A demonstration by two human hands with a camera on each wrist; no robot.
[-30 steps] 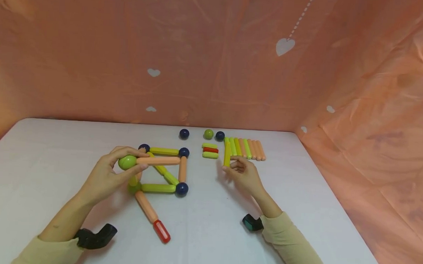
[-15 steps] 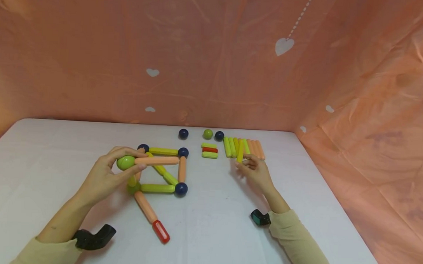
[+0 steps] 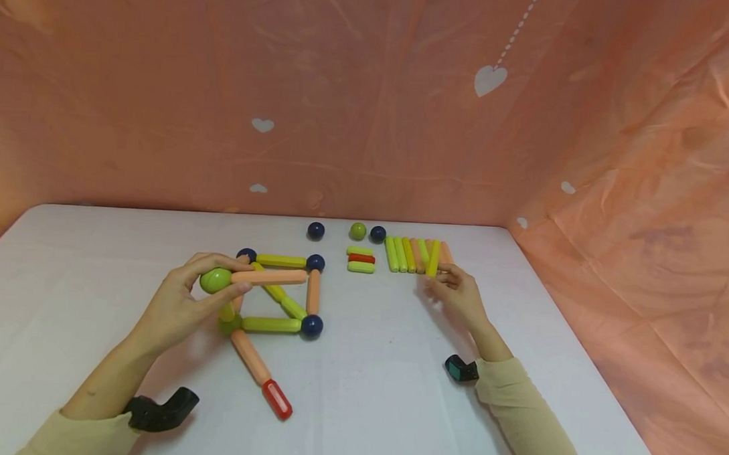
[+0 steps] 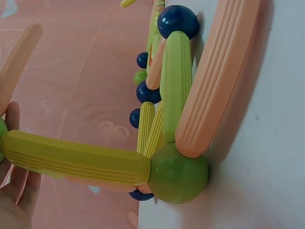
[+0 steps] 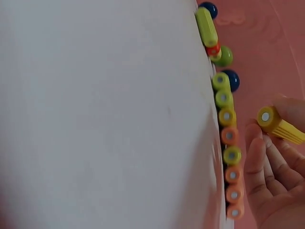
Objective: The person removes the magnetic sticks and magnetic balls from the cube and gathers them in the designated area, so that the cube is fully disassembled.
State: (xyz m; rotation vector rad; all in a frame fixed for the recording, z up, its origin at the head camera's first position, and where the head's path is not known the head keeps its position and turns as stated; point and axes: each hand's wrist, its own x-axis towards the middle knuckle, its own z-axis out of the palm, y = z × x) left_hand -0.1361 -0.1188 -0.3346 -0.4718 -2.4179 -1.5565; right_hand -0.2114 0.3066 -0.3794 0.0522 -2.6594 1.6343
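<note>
My left hand pinches a green ball of a magnetic ball-and-stick set. A peach stick juts rightward from it, and a yellow stick links it down to a lower green ball. Below lies a square frame of sticks with navy balls at corners and a diagonal across it. From the lower green ball a peach stick runs toward me, ending in a short red stick. My right hand holds a yellow stick by its near end, above a row of sticks.
Three short sticks lie left of the row. Behind them are a green ball and a navy ball, with another navy ball farther left. An orange cloth hangs behind the white table.
My right hand has moved rightward along the row, carrying the yellow stick from its left end to near its right end. My left hand has stayed almost still.
</note>
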